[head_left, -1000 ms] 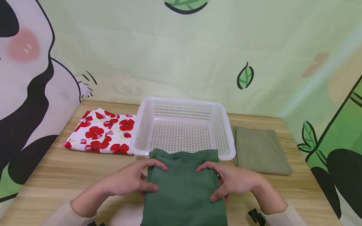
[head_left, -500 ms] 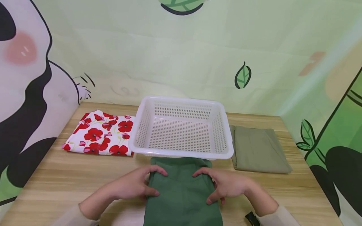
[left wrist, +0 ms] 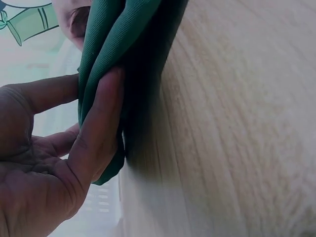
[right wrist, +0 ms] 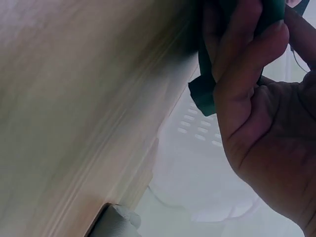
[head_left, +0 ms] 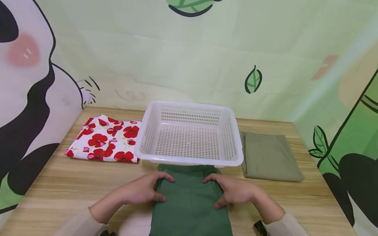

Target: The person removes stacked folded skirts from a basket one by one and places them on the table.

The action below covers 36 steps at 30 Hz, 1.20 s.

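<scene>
A folded dark green garment (head_left: 190, 203) is held between both hands in front of the basket, its lower end cut off by the head view's bottom edge. My left hand (head_left: 141, 190) grips its left side, thumb and forefinger on top. On the opposite side my right hand (head_left: 236, 189) grips the edge in the same way. In the left wrist view the fabric (left wrist: 101, 54) hangs in layers between the thumb and fingers, close over the table. The right wrist view shows fingers (right wrist: 239, 74) curled under the green cloth (right wrist: 203, 96).
A white perforated plastic basket (head_left: 189, 160) stands just beyond the garment. Folded white cloth with red poppies (head_left: 103, 139) lies to its left. On its right is a folded khaki cloth (head_left: 270, 157). Behind the wooden table (head_left: 53, 196) hangs a cartoon-printed backdrop (head_left: 177, 59).
The garment and both hands have come back toward me and down, so its top edge no longer overlaps the basket's front rim. Over the last half second they have barely moved.
</scene>
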### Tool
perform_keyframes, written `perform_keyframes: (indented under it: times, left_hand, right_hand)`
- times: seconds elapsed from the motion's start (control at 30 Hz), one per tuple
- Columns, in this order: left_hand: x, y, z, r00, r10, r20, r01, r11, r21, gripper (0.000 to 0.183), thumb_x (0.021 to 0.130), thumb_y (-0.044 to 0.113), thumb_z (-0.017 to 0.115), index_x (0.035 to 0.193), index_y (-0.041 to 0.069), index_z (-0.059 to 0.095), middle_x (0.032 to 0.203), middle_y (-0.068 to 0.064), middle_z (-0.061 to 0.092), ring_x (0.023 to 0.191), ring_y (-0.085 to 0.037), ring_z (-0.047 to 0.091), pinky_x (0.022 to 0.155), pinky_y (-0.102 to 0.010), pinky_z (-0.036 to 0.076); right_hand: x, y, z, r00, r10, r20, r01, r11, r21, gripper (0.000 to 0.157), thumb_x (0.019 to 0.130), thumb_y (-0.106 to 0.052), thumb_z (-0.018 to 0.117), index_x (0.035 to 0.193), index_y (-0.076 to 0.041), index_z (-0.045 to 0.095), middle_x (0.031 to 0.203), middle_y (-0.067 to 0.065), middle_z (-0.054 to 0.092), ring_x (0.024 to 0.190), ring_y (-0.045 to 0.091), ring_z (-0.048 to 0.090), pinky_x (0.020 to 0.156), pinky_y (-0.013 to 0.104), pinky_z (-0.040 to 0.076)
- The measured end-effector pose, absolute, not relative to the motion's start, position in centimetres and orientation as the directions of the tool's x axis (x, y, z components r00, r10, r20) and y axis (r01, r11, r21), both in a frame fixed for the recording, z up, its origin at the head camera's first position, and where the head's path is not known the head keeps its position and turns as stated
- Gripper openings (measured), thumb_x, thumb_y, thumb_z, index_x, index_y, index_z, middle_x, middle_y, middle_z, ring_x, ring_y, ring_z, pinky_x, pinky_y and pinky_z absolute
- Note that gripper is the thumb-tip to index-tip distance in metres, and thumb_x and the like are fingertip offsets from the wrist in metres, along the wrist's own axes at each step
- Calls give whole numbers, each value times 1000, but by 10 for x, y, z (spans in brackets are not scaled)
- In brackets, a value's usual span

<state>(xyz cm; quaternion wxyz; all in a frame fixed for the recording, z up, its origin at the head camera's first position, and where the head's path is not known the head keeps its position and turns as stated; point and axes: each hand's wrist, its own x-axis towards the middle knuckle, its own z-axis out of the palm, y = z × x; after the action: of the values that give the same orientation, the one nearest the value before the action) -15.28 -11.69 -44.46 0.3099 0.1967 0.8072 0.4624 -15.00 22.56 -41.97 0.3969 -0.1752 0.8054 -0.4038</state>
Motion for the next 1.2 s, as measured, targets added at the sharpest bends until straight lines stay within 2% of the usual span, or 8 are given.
perform_keyframes:
  times: [0.07, 0.3, 0.43, 0.67, 0.77, 0.87, 1.0, 1.2]
  left_hand:
    - [-153, -117, -446, -739, 597, -314, 44, 507, 861, 54, 85, 13, 84, 134, 20, 62, 136, -13, 57, 125, -30, 53, 113, -62, 40]
    - [-152, -115, -450, -770, 566, -295, 94, 558, 825, 69, 81, 11, 88, 141, 16, 55, 136, -16, 58, 125, -33, 54, 112, -63, 40]
    - [-153, -114, -451, -793, 526, -307, 95, 604, 791, 79, 78, 12, 90, 146, 14, 49, 142, -17, 56, 128, -34, 53, 113, -65, 39]
    - [-155, -114, -449, -822, 467, -327, 96, 678, 728, 83, 75, 19, 93, 146, 18, 51, 139, -14, 57, 121, -31, 56, 106, -61, 48]
    - [-157, -116, -447, -836, 440, -329, 100, 710, 697, 84, 75, 25, 94, 147, 21, 52, 140, -15, 55, 117, -30, 57, 98, -54, 54]
    - [-161, -122, -446, -842, 422, -337, 69, 703, 708, 85, 74, 27, 94, 148, 23, 52, 141, -17, 52, 112, -31, 59, 77, -46, 62]
    - [-164, -131, -443, -827, 428, -364, 4, 652, 758, 87, 76, 25, 93, 151, 21, 49, 128, -17, 57, 96, -28, 63, 53, -36, 59]
    - [-169, -147, -436, -831, 453, -323, 51, 641, 766, 85, 78, 32, 91, 150, 16, 49, 106, -12, 65, 80, -22, 63, 61, -35, 59]
  right_hand:
    - [-150, 225, -421, -639, -590, -493, 20, 628, -778, 76, 81, -4, 85, 146, -17, 48, 119, 14, 57, 51, 16, 56, 50, 35, 54]
    - [-150, 221, -425, -652, -555, -517, 27, 664, -747, 74, 81, -3, 86, 144, -16, 48, 94, 12, 59, 44, 15, 53, 47, 29, 49]
    - [-152, 217, -426, -679, -526, -512, 10, 692, -722, 73, 79, -4, 88, 140, -16, 49, 123, 19, 54, 51, 16, 54, 47, 30, 49]
    - [-156, 214, -430, -722, -503, -476, -62, 732, -679, 78, 74, -6, 92, 138, -13, 47, 124, 21, 54, 75, 21, 61, 54, 31, 51]
    - [-159, 213, -429, -738, -481, -474, -57, 743, -666, 79, 73, -7, 93, 136, -14, 46, 124, 22, 54, 69, 21, 60, 51, 31, 50]
    - [-162, 214, -428, -750, -449, -485, -31, 757, -653, 78, 73, -9, 94, 136, -15, 47, 125, 22, 53, 66, 22, 60, 47, 33, 50]
    - [-166, 221, -424, -759, -444, -477, -31, 757, -653, 75, 73, -14, 95, 134, -14, 51, 114, 19, 57, 73, 22, 59, 49, 35, 51]
    - [-167, 239, -415, -757, -489, -433, -60, 712, -699, 68, 76, -18, 92, 133, -8, 56, 92, 15, 60, 67, 19, 56, 55, 32, 49]
